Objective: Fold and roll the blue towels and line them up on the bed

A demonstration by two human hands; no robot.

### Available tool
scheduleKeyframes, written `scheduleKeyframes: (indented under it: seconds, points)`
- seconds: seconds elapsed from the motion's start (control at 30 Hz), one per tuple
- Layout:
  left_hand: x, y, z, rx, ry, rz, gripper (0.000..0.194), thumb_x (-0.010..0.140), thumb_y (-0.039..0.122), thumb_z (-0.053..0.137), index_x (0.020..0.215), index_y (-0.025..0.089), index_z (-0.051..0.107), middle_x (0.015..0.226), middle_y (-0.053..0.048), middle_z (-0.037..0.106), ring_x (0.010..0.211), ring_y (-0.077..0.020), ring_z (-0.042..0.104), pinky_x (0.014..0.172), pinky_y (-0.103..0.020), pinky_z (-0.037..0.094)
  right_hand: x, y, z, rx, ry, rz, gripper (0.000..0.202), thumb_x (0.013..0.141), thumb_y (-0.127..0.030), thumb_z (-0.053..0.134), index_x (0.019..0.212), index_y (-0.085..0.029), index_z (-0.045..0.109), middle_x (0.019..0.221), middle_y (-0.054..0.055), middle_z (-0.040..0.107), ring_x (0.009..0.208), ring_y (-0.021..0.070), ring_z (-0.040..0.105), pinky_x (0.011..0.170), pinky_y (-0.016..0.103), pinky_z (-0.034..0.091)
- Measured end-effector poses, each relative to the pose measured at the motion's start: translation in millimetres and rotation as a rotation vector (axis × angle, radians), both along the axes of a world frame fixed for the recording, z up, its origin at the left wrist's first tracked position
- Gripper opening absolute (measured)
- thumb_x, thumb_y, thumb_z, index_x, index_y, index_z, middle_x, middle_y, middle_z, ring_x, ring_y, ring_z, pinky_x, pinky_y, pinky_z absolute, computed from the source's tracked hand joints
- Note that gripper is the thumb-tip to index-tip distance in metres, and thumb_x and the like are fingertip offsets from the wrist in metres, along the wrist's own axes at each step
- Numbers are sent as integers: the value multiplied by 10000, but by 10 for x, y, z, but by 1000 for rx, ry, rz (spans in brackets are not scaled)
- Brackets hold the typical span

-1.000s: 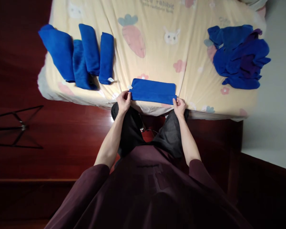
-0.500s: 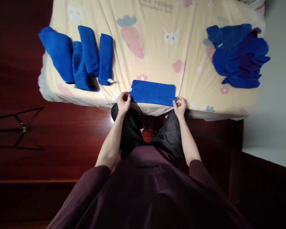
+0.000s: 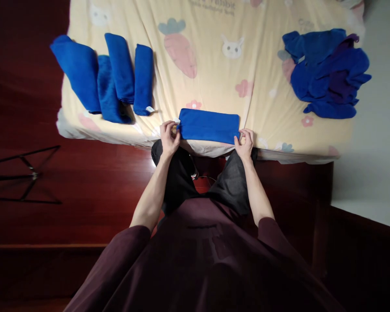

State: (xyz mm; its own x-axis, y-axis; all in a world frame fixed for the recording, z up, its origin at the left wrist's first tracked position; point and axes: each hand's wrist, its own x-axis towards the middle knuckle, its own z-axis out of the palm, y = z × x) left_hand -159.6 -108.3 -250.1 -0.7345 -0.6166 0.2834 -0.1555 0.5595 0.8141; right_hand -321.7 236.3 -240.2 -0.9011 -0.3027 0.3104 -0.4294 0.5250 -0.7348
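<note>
A blue towel (image 3: 209, 126), folded into a flat oblong, lies at the near edge of the bed (image 3: 214, 86). My left hand (image 3: 170, 136) pinches its left end close to a small white tag. At the opposite end, my right hand (image 3: 245, 142) has thumb and fingers closed on the near right corner. Both hands rest low at the bed's edge, and the towel's top face is smooth between them.
Several folded blue towels (image 3: 118, 71) lie side by side at the left of the bed. A crumpled heap of blue and purple cloths (image 3: 328, 76) sits at the right. Black stand legs (image 3: 29, 176) are on the floor at left; a pale wall (image 3: 377, 130) borders the right.
My fingers have shifted slightly at both ends of the towel, the left hand a little up and inward. The towel and the other cloths stay where they were on the bed.
</note>
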Motion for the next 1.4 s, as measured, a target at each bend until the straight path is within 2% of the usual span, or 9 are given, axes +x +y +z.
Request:
scheduleKeyframes:
  seconds: [0.1, 0.2, 0.3, 0.47, 0.57, 0.73, 1.03, 1.2, 1.4]
  points:
    - [18, 22, 56, -14, 7, -129, 268, 1020, 361, 622, 1218, 246, 762, 1381, -156, 709, 1318, -323, 586, 1201, -542, 452, 34, -27, 49, 54, 20, 63, 297, 1041, -428, 580, 1165, -224, 756, 1293, 172, 708, 1270, 319, 654, 1161, 531, 539]
    - [15, 32, 79, 8, -21, -227, 328, 1064, 403, 562, 1236, 265, 803, 1352, -120, 768, 1300, -330, 582, 1212, -588, 445, 54, -36, 73, 125, 35, 124, 342, 1087, -394, 496, 1137, -250, 802, 1262, 141, 766, 1255, 320, 673, 1177, 565, 528]
    - [0, 29, 96, 17, -80, -227, 410, 1069, 516, 569, 1267, 250, 809, 1369, -112, 773, 1338, -337, 560, 1233, -601, 430, 49, -19, 92, 169, 49, 164, 385, 1106, -437, 485, 1189, -248, 810, 1313, 121, 775, 1280, 313, 667, 1173, 549, 531]
    - [-22, 15, 109, -9, -135, -262, 684, 834, 713, 848, 1315, 231, 779, 1458, -156, 722, 1387, -381, 540, 1270, -606, 388, 29, 15, 112, 245, 60, 222, 506, 966, -549, 735, 1361, -233, 753, 1478, 126, 710, 1345, 350, 624, 1202, 548, 494]
    - [-26, 6, 82, -33, -128, -270, 696, 825, 667, 872, 1351, 224, 758, 1465, -160, 714, 1394, -385, 543, 1269, -600, 388, 21, 20, 100, 246, 72, 242, 567, 897, -425, 776, 1420, -214, 719, 1503, 134, 691, 1359, 368, 611, 1213, 564, 476]
    - [-15, -6, 63, -52, -122, -297, 581, 868, 466, 815, 1394, 230, 738, 1469, -129, 714, 1410, -374, 539, 1273, -583, 384, -12, 20, 52, 200, 25, 218, 584, 855, -208, 633, 1434, -215, 702, 1484, 120, 704, 1380, 340, 613, 1218, 554, 491]
    - [-7, -38, 91, 36, -84, -231, 405, 951, 331, 645, 1324, 227, 765, 1360, -123, 760, 1287, -332, 582, 1208, -521, 443, -33, 8, 47, 130, 8, 155, 469, 940, -196, 549, 1371, -238, 728, 1459, 110, 724, 1391, 300, 631, 1218, 529, 511]
    - [14, -42, 59, 88, -85, -151, 370, 981, 409, 674, 1289, 225, 765, 1208, -148, 717, 1245, -332, 584, 1158, -496, 489, -34, 15, 1, 122, 21, 102, 372, 1046, -319, 519, 1347, -244, 726, 1321, 123, 760, 1342, 300, 643, 1175, 524, 540]
    - [28, -66, -41, 133, -57, -55, 517, 1021, 646, 620, 1293, 214, 700, 1168, -147, 634, 1106, -298, 634, 1049, -451, 548, -88, 27, -170, 68, -53, -49, 485, 1059, -640, 551, 1027, -192, 737, 1065, 163, 691, 1095, 319, 686, 1050, 511, 583]
